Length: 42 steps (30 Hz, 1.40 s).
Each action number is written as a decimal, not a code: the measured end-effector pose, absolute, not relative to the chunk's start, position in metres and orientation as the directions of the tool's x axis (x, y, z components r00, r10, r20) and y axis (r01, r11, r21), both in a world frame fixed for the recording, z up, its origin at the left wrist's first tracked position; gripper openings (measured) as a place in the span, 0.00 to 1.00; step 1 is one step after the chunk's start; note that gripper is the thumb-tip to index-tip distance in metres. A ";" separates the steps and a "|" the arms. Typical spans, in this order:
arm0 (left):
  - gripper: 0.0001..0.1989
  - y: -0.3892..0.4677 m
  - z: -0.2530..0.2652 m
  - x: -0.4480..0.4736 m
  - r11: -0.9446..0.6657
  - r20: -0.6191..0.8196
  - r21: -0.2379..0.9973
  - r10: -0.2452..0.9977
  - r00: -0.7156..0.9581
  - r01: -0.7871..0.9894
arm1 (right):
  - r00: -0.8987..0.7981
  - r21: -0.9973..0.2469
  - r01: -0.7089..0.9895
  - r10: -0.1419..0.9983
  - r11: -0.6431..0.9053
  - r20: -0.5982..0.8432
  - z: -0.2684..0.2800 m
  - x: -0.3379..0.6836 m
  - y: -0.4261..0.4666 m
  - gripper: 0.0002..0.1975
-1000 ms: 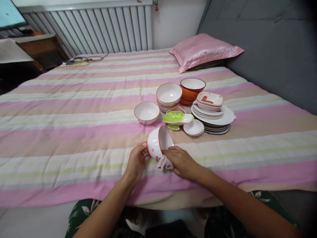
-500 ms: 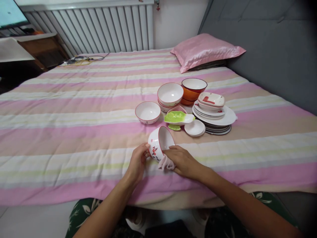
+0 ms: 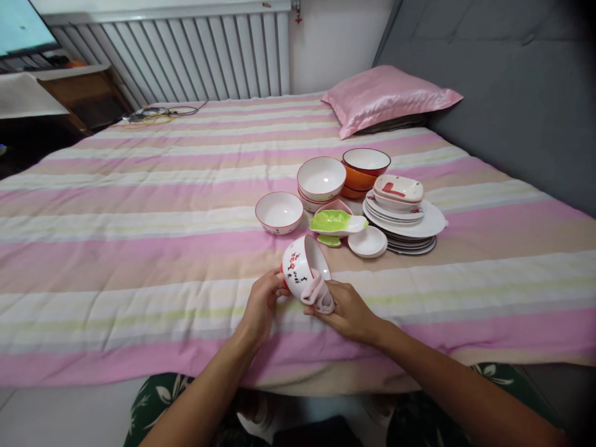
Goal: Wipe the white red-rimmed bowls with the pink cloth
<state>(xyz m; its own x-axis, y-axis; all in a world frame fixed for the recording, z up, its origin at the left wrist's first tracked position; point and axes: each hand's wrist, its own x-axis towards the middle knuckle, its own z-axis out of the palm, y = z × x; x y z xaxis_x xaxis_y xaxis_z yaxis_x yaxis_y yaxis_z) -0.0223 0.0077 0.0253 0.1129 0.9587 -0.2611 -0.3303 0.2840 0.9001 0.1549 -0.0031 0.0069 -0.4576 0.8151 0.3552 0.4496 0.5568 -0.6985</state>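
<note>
A white bowl [image 3: 296,270] with a red rim and a red blossom pattern is tilted on its side above the near part of the bed, its mouth facing right. My left hand [image 3: 262,303] grips it at the base, fingers closed. A pale pink cloth [image 3: 319,294] is bunched against the bowl's lower rim. My right hand [image 3: 350,310] is closed on this cloth, pressing it to the rim; some of its fingers are hidden. Just beyond stands another red-rimmed bowl [image 3: 279,213], near a green leaf-shaped dish [image 3: 336,221].
Behind are stacked white bowls [image 3: 321,177], orange bowls [image 3: 361,180], small white saucers [image 3: 367,242] and a pile of plates [image 3: 431,218] topped by a rectangular dish [image 3: 398,186]. A pink pillow [image 3: 391,96] lies by the grey headboard [image 3: 503,93]. Cables [image 3: 162,113] lie far left.
The bowl has turned in my left hand, showing more of its black lettering. My right hand has shifted from inside the bowl to its outer rim, with the cloth.
</note>
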 end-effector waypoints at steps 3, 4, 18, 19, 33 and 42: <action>0.10 0.008 0.024 -0.022 0.271 -0.252 0.907 0.962 0.101 -0.323 | -0.514 -0.678 0.457 0.793 0.576 0.328 0.006 0.156 -0.002 0.11; 0.10 0.008 0.024 -0.022 0.274 -0.257 0.906 0.962 0.094 -0.323 | -0.557 -0.649 0.460 0.766 0.606 0.321 0.005 0.157 0.000 0.10; 0.10 0.008 0.025 -0.021 0.270 -0.260 0.903 0.963 0.075 -0.335 | -0.632 -0.593 0.445 0.704 0.671 0.323 0.015 0.164 0.005 0.35; 0.10 0.008 0.026 -0.021 0.270 -0.259 0.902 0.963 0.080 -0.336 | -0.616 -0.606 0.434 0.711 0.666 0.340 0.018 0.163 0.003 0.39; 0.10 0.007 0.024 -0.022 0.279 -0.265 0.904 0.960 0.086 -0.326 | -0.592 -0.656 0.442 0.748 0.612 0.299 0.014 0.153 -0.008 0.13; 0.10 0.008 0.027 -0.021 0.284 -0.271 0.904 0.959 0.085 -0.321 | -0.662 -0.548 0.456 0.679 0.701 0.317 0.005 0.160 0.002 0.16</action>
